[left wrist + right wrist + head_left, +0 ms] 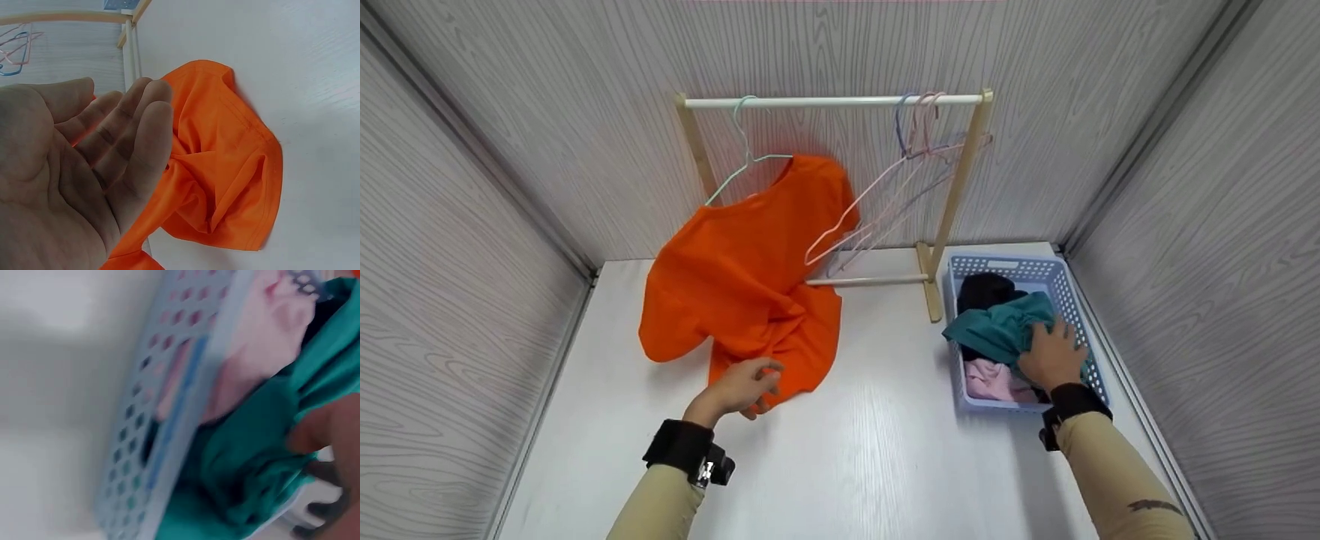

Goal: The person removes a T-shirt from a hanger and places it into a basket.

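Left hand: the left hand [741, 386] is loosely open, the fingers a little bent and the palm turned inward; it holds nothing and is by the lower part of the orange shirt [750, 240].
Right hand: the right hand [1051, 360] is over the basket, its fingers spread on the teal garment [997, 334]; it touches this cloth, but I cannot tell if it grips it (the right wrist view is blurred).
Teal garment: it lies crumpled on top in the blue basket [1005, 406], one end reaching over the left rim.
Other clothes in basket: a pink cloth [990, 379] is near the front side, and a black cloth [984, 289] is toward the back, partly under the teal one.
Orange shirt: it hangs on the mint hanger [727, 184] by its neck and shoulders, while the lower part lies in folds on the white table [870, 465].
Rack: the mint hanger hooks at the left of the white rail [825, 102]; pink hangers [872, 190] and a bluish hanger [898, 124] hang close together at the right end.
Around: grey wood-patterned walls [547, 90] stand behind and at both sides.
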A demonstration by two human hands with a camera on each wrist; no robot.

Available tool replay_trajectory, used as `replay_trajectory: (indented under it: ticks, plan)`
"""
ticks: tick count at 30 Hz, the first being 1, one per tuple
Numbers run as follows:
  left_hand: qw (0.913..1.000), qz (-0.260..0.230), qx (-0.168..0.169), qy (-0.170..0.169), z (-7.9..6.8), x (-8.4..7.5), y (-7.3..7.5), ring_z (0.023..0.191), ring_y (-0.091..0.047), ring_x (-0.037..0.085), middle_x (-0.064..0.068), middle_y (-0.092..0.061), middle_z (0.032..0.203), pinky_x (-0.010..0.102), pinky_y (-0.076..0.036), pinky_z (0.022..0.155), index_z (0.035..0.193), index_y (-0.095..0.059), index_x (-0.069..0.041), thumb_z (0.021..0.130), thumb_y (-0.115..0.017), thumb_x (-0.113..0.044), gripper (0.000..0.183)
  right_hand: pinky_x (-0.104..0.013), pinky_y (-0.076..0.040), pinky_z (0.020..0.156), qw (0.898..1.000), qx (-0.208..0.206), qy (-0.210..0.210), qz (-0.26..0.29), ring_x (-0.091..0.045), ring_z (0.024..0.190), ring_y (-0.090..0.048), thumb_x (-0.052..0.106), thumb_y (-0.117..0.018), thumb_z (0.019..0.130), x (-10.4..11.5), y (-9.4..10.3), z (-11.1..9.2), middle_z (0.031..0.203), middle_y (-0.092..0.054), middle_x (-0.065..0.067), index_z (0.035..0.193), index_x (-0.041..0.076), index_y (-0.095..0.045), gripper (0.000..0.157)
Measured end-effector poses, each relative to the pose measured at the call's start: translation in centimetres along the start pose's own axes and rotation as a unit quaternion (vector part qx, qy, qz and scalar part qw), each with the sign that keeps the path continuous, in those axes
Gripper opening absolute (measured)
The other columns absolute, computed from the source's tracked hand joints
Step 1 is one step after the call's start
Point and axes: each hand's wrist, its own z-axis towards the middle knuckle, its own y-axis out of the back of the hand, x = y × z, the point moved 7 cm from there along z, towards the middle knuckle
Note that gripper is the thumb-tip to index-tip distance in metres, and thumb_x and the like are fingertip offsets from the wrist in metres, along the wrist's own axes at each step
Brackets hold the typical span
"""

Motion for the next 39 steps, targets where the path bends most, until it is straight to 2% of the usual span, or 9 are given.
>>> replay_trajectory:
  ticks: [4, 8, 12, 16, 20, 24, 32, 35, 39]
  plan:
    - [1.0, 0.001, 0.005, -0.001, 0.1, -0.4, -0.4, 0.075, -0.064, 0.028, 0.009, -0.067, 0.101, 0.034, -0.058, 0.063, 0.133, -0.054, -0.011, 0.103, -0.049, -0.026, 0.034, -0.07, -0.032, 0.103, 0.989, -0.059, 0.134, 0.017, -0.045, 0.137, -0.035, 0.01, -0.067, 0.085, 5.0, -0.7, 1.0, 0.15, -0.038, -0.023, 0.138, 0.01, -0.049, 0.056]
    - [0.9999, -0.005, 0.009, -0.003, 0.2, -0.9, -0.6, 0.074, -0.064, 0.027, 0.009, -0.067, 0.101, 0.032, -0.057, 0.062, 0.132, -0.055, -0.013, 0.103, -0.049, -0.026, 0.033, -0.058, -0.047, 0.097, 0.982, -0.047, 0.18, 0.026, -0.04, 0.125, -0.05, 0.002, -0.066, 0.085, 7.3, -1.7, 0.7, 0.138, -0.053, -0.018, 0.125, 0.011, -0.062, 0.04]
    - [0.9998, 0.004, 0.012, -0.016, 0.1, -1.2, -0.4, 0.077, -0.066, 0.033, 0.009, -0.067, 0.101, 0.033, -0.058, 0.061, 0.132, -0.055, -0.011, 0.103, -0.048, -0.024, 0.032, -0.05, -0.055, 0.075, 0.978, -0.1, 0.181, 0.026, -0.035, 0.099, -0.06, -0.002, -0.06, 0.085, 6.6, -0.1, 0.2, 0.109, -0.064, -0.015, 0.092, 0.004, -0.072, 0.016]
    - [0.9997, 0.015, 0.005, -0.02, -0.1, -1.1, 0.3, 0.074, -0.066, 0.03, 0.008, -0.068, 0.099, 0.034, -0.058, 0.061, 0.131, -0.055, -0.012, 0.103, -0.048, -0.024, 0.032, -0.045, -0.048, 0.054, 0.976, -0.138, 0.167, 0.006, -0.031, 0.076, -0.056, -0.002, -0.056, 0.082, 4.1, 2.0, -0.2, 0.085, -0.06, -0.013, 0.074, 0.003, -0.067, 0.015]
    - [0.9998, 0.014, 0.004, -0.009, -0.3, -1.1, 1.0, 0.068, -0.063, 0.019, 0.007, -0.068, 0.1, 0.034, -0.058, 0.063, 0.131, -0.055, -0.014, 0.103, -0.048, -0.026, 0.032, -0.041, -0.043, 0.051, 0.995, -0.045, 0.087, -0.01, -0.028, 0.067, -0.053, 0.0, -0.055, 0.081, 0.8, 0.8, -0.8, 0.077, -0.059, -0.013, 0.07, 0.003, -0.064, 0.015]
    - [0.9998, 0.019, 0.002, -0.002, -0.5, -1.5, 1.7, 0.065, -0.061, 0.017, 0.007, -0.067, 0.102, 0.034, -0.057, 0.065, 0.133, -0.054, -0.014, 0.103, -0.049, -0.027, 0.033, -0.043, -0.048, 0.058, 0.998, 0.064, 0.025, 0.012, -0.028, 0.069, -0.056, 0.005, -0.056, 0.085, -0.8, -2.1, -2.0, 0.08, -0.063, -0.017, 0.079, 0.0, -0.066, 0.013]
    - [0.9973, 0.073, 0.005, 0.001, -0.4, -3.9, 3.7, 0.076, -0.062, 0.022, 0.005, -0.063, 0.105, 0.034, -0.057, 0.07, 0.133, -0.055, -0.018, 0.102, -0.051, -0.033, 0.035, -0.048, -0.05, 0.062, 0.998, 0.055, 0.039, 0.008, -0.03, 0.071, -0.059, 0.009, -0.053, 0.09, 1.1, -1.1, -2.2, 0.082, -0.064, -0.018, 0.084, -0.001, -0.066, 0.018]
    - [0.9921, 0.125, -0.007, 0.01, -0.9, -5.8, 6.0, 0.078, -0.058, 0.021, 0.006, -0.059, 0.099, 0.032, -0.056, 0.07, 0.135, -0.055, -0.019, 0.101, -0.051, -0.035, 0.038, -0.053, -0.053, 0.07, 0.997, 0.047, 0.06, 0.01, -0.034, 0.08, -0.063, 0.009, -0.051, 0.092, 2.7, 0.0, -2.0, 0.092, -0.069, -0.021, 0.094, -0.002, -0.07, 0.022]
    - [0.9766, 0.211, -0.042, 0.007, -2.1, -9.4, 10.4, 0.085, -0.06, 0.026, 0.012, -0.059, 0.115, 0.032, -0.056, 0.068, 0.138, -0.054, -0.017, 0.102, -0.047, -0.036, 0.041, -0.055, -0.053, 0.078, 0.996, 0.044, 0.078, 0.012, -0.036, 0.089, -0.064, 0.01, -0.05, 0.093, 4.8, 0.7, -1.7, 0.101, -0.07, -0.02, 0.1, 0.0, -0.071, 0.024]
